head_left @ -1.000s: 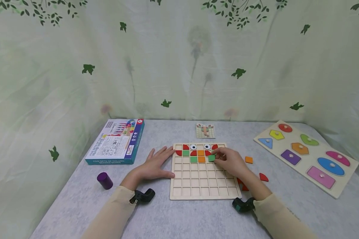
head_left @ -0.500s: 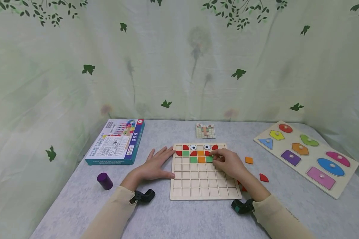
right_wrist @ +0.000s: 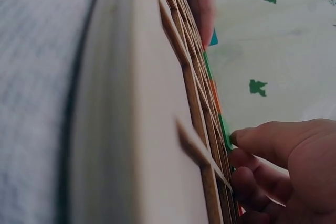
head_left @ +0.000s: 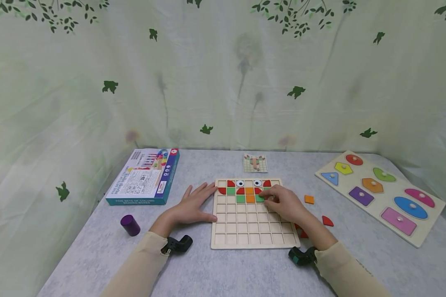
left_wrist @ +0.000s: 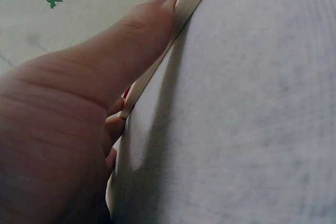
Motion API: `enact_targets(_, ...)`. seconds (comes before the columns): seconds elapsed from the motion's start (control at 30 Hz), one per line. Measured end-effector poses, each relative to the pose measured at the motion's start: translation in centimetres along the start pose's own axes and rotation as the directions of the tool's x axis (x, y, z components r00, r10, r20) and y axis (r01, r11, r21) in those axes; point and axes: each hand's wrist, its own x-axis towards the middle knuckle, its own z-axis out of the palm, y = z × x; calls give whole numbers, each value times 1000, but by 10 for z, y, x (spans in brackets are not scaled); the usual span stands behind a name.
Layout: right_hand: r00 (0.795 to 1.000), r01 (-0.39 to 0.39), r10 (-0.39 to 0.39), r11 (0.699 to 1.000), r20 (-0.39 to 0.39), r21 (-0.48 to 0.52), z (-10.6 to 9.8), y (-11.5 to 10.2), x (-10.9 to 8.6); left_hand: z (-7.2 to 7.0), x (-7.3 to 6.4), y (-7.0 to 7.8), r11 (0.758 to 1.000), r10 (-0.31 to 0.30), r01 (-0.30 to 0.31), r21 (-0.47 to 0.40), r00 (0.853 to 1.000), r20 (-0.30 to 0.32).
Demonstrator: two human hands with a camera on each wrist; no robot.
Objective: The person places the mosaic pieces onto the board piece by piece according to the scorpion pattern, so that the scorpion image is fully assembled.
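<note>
A pale wooden grid board lies on the table, its upper cells filled with red, green and orange pieces and two eye tiles. Along its left edge rests my left hand, fingers spread; in the left wrist view the thumb lies against the board's side. Over the right part of the grid, my right hand bends its thumb and forefinger to a green square tile, which lies in a cell right of an orange square. The right wrist view shows the thumb at the tile's edge.
Behind the board lies a small pattern card. Right of it are an orange square, a red quarter-round piece and a shape puzzle board. A boxed set and purple cylinder stand left.
The green tile, earlier tilted in my right fingers above the board, has gone down and left into its cell. My left hand has stayed in place.
</note>
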Motion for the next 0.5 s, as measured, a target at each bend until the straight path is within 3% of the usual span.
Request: enact_targets(0.5, 999, 13, -14, 1000, 40, 16, -5, 2, 0, 1, 1, -2, 1000, 1, -1, -2, 1000, 1)
